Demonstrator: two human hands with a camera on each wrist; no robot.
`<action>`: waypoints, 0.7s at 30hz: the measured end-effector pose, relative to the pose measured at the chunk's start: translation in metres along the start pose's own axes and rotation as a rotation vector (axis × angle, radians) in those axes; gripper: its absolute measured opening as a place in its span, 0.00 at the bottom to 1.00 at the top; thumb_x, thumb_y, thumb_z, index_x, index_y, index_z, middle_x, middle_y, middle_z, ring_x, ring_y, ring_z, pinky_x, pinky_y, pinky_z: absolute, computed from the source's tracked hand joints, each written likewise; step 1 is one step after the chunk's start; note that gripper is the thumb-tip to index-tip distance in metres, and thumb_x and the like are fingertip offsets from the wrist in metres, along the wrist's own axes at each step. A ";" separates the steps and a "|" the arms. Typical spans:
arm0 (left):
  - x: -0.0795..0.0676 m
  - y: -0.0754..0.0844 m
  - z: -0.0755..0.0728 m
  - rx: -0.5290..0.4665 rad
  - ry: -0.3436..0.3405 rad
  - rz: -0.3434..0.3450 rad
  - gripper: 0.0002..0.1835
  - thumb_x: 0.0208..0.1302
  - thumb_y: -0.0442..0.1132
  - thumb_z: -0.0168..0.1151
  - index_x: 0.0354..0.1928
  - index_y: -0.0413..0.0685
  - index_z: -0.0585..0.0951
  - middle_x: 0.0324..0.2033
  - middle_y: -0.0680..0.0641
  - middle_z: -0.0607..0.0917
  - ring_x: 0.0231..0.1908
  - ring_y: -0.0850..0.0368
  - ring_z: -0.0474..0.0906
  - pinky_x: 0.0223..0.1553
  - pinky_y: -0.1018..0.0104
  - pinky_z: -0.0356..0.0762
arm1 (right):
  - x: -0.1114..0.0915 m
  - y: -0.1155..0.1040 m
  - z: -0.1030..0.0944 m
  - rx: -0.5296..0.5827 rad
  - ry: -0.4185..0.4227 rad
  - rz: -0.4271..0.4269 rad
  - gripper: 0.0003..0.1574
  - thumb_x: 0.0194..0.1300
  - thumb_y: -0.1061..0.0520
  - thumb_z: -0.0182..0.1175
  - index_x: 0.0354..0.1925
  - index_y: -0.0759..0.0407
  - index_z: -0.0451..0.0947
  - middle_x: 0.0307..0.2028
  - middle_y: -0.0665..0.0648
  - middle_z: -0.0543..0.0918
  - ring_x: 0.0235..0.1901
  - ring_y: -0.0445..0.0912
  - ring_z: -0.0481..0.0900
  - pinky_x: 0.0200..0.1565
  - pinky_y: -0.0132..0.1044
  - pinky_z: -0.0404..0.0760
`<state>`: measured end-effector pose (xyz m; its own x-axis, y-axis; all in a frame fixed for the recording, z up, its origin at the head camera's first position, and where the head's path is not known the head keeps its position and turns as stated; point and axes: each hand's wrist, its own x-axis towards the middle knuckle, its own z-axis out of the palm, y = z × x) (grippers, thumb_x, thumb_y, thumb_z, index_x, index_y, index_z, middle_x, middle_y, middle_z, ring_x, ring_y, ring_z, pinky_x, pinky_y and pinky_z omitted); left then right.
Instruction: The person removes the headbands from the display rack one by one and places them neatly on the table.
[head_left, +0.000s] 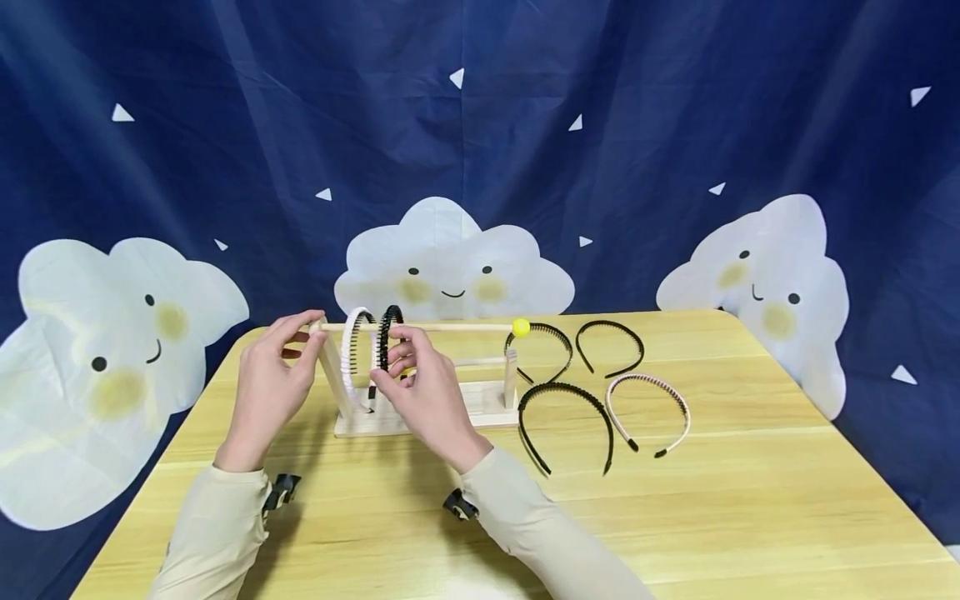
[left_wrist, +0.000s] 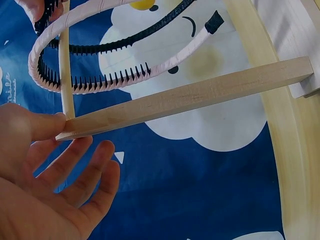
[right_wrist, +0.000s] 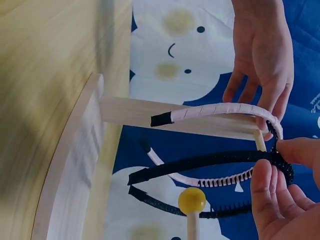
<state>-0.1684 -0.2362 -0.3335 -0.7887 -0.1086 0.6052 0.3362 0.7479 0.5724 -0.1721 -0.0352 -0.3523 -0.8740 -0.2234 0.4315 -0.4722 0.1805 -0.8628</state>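
A wooden headband stand (head_left: 480,412) has an upper rod (head_left: 465,327) with a yellow ball (head_left: 521,327) on its right end. My left hand (head_left: 272,379) pinches the top of the left post (left_wrist: 190,97), where the rod meets it, between thumb and fingers. A pale pink wrapped headband (head_left: 349,354) with dark teeth hangs over the rod near that post. Just right of it, my right hand (head_left: 429,396) pinches a black headband (right_wrist: 200,162) that loops over the rod, thumb on one side and fingers on the other.
On the wooden table (head_left: 750,500), right of the stand, lie several headbands: a black one (head_left: 566,387) in front, a pale pink one (head_left: 687,412), and thinner black ones (head_left: 641,342) behind. A lower rod (head_left: 480,362) crosses the stand. A blue cloud-patterned curtain (head_left: 525,167) hangs behind.
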 end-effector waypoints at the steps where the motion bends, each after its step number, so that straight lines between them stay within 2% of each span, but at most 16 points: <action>1: 0.000 0.000 0.000 0.001 0.001 0.000 0.15 0.73 0.38 0.63 0.58 0.44 0.84 0.54 0.40 0.86 0.44 0.44 0.85 0.42 0.84 0.68 | 0.000 0.001 -0.001 -0.001 -0.003 -0.004 0.31 0.64 0.62 0.71 0.63 0.56 0.73 0.41 0.53 0.84 0.37 0.38 0.82 0.38 0.28 0.83; 12: -0.001 0.000 0.000 0.003 -0.004 0.004 0.15 0.74 0.39 0.62 0.58 0.45 0.84 0.53 0.40 0.86 0.44 0.43 0.85 0.42 0.81 0.70 | 0.001 0.002 -0.020 -0.034 0.000 0.006 0.29 0.66 0.63 0.68 0.64 0.57 0.75 0.43 0.55 0.84 0.39 0.41 0.83 0.40 0.29 0.84; 21: -0.002 0.001 -0.001 -0.002 -0.004 0.010 0.15 0.73 0.39 0.63 0.58 0.45 0.84 0.54 0.40 0.86 0.43 0.42 0.85 0.41 0.83 0.69 | 0.007 -0.003 -0.046 -0.049 0.028 -0.014 0.27 0.67 0.62 0.67 0.63 0.57 0.76 0.45 0.57 0.85 0.42 0.45 0.84 0.43 0.33 0.86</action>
<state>-0.1664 -0.2362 -0.3335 -0.7870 -0.0988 0.6089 0.3454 0.7473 0.5676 -0.1819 0.0062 -0.3343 -0.8698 -0.1995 0.4512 -0.4888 0.2245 -0.8430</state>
